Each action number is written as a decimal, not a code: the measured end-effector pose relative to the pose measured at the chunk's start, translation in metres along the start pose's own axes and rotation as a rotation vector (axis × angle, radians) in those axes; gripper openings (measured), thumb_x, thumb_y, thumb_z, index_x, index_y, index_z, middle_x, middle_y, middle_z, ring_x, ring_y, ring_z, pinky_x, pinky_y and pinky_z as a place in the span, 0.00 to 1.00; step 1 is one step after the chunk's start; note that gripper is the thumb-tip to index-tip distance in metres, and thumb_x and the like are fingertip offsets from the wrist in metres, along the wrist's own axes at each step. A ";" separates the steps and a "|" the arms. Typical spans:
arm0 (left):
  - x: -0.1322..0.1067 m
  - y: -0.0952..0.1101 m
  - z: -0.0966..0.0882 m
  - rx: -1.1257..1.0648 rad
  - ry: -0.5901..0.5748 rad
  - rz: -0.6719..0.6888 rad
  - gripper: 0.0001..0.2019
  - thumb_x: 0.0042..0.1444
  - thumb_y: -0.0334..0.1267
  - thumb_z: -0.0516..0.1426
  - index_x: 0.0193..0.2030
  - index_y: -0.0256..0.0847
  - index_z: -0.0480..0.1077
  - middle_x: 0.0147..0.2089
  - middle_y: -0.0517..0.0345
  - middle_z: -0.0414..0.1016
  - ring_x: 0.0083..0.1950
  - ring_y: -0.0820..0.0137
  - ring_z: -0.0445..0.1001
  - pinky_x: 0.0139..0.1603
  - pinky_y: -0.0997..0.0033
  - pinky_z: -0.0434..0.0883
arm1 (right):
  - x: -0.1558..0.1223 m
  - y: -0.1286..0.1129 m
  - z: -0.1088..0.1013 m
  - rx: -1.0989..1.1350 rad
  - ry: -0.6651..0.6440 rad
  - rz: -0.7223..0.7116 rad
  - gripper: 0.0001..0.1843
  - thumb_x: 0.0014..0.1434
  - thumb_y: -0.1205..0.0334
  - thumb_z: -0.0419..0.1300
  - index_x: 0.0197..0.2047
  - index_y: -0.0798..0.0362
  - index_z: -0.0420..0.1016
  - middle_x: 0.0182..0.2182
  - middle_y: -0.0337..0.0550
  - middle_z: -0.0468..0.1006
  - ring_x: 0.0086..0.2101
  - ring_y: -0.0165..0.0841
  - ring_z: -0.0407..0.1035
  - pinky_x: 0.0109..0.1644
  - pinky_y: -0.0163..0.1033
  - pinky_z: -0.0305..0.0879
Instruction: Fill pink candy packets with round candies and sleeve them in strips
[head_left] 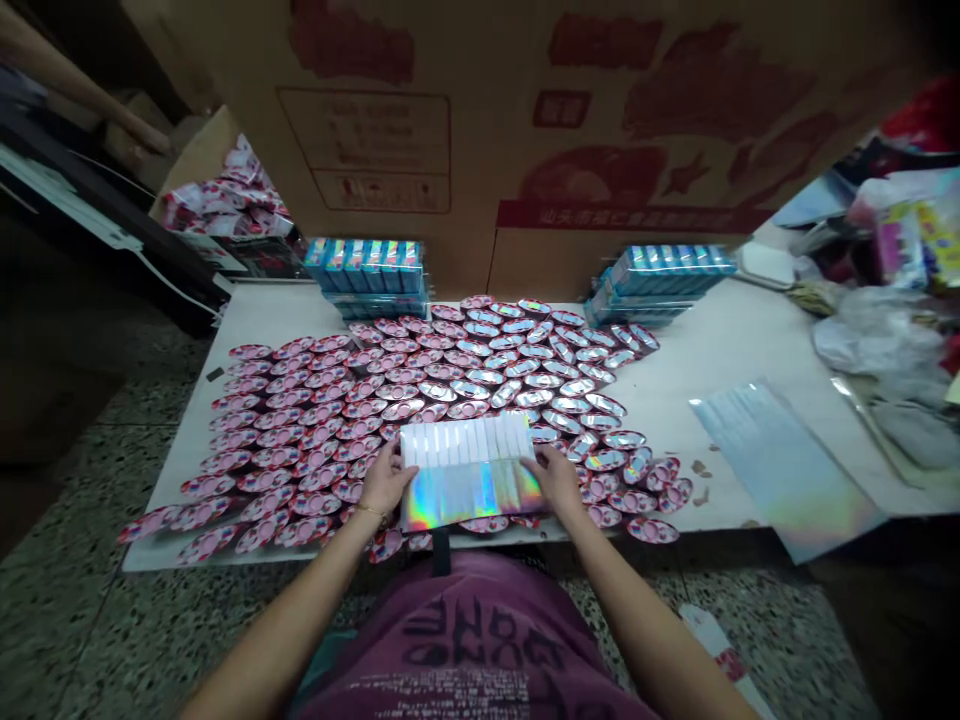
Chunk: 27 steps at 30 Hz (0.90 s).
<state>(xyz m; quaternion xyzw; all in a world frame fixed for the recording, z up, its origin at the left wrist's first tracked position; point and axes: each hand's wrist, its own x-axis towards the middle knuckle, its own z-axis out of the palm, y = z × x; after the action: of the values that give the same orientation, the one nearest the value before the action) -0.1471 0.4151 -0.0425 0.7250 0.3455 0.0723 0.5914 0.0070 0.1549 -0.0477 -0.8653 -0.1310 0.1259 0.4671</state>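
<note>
Between both hands, near the table's front edge, is a shiny holographic sheet (472, 480) with a row of pale strips along its far half. My left hand (386, 482) grips its left edge, thumb on top. On the opposite edge my right hand (556, 480) pinches the sheet the same way. Beneath and around it, many small oval pink-and-red packs (322, 435) stand in close rows on the table. Those towards the right have silvery, reflective tops (540, 380). The fingers under the sheet are hidden.
A large cardboard box (480, 130) rises behind the white table (675, 390). Blue wrapped bundles stand at left (367, 275) and right (652, 280). Another holographic sheet (787, 470) overhangs the front edge. Plastic bags (877, 340) lie far right. Another person's arm (82, 80) reaches in upper left.
</note>
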 end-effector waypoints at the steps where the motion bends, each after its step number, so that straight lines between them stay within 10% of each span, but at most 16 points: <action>1: -0.003 0.006 0.005 -0.059 0.032 0.031 0.33 0.38 0.37 0.59 0.54 0.37 0.55 0.22 0.68 0.64 0.23 0.76 0.66 0.27 0.76 0.63 | -0.003 -0.004 0.004 0.137 0.018 0.021 0.12 0.44 0.53 0.59 0.25 0.53 0.66 0.20 0.36 0.67 0.23 0.30 0.61 0.28 0.35 0.55; 8: -0.011 0.060 0.003 -0.485 0.099 0.115 0.27 0.35 0.40 0.62 0.45 0.38 0.64 0.26 0.64 0.68 0.26 0.78 0.67 0.30 0.77 0.65 | -0.016 -0.036 -0.022 0.771 0.175 0.055 0.20 0.41 0.56 0.63 0.37 0.52 0.63 0.18 0.29 0.66 0.20 0.24 0.61 0.27 0.30 0.57; 15: -0.026 0.095 -0.002 -0.349 -0.202 0.147 0.24 0.36 0.39 0.63 0.44 0.36 0.69 0.43 0.52 0.70 0.40 0.71 0.68 0.38 0.74 0.66 | -0.029 -0.056 -0.065 0.824 0.120 -0.043 0.28 0.43 0.61 0.64 0.49 0.50 0.62 0.21 0.31 0.69 0.24 0.24 0.64 0.29 0.29 0.59; 27: -0.049 0.128 -0.003 -0.149 -0.348 0.268 0.31 0.36 0.41 0.64 0.50 0.34 0.67 0.49 0.48 0.70 0.47 0.63 0.68 0.49 0.61 0.65 | -0.032 -0.061 -0.089 0.704 0.373 -0.039 0.20 0.42 0.59 0.65 0.41 0.53 0.74 0.32 0.39 0.76 0.29 0.25 0.67 0.34 0.30 0.63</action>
<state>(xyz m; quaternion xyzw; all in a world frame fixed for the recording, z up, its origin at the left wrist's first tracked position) -0.1326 0.3806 0.0894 0.7204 0.1328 0.0496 0.6790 0.0009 0.1069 0.0540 -0.6579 -0.0091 -0.0049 0.7531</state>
